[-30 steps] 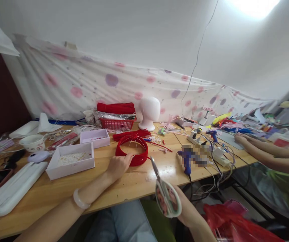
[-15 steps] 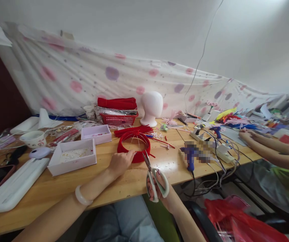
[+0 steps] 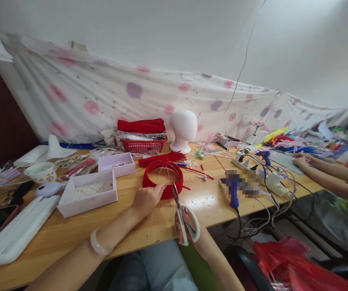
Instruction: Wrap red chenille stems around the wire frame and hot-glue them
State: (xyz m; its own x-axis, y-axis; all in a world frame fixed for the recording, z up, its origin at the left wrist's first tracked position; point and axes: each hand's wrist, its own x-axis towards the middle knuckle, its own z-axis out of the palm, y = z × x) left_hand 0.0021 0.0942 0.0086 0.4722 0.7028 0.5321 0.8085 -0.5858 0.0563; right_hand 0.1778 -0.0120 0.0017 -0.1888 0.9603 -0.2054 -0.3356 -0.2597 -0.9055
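A red velvet ring-shaped headpiece (image 3: 151, 178) with thin wires across it lies on the wooden table (image 3: 55, 236). My left hand (image 3: 146, 199), a pale bangle on its wrist, is closed on the ring's near edge. My right hand (image 3: 188, 225) grips white-handled scissors (image 3: 182, 214), blades pointing up toward the ring's near right side, close to it.
White boxes (image 3: 87, 194), a bowl (image 3: 40, 171), a red basket (image 3: 143, 144), a foam mannequin head (image 3: 183, 130), blue glue guns (image 3: 233, 190) and tangled cables crowd the table. Another person's arms (image 3: 328, 173) rest at the right. A red bag (image 3: 295, 266) sits below.
My right hand has brought the scissors up and left from beyond the table edge to the ring's near side. My left hand stays on the ring.
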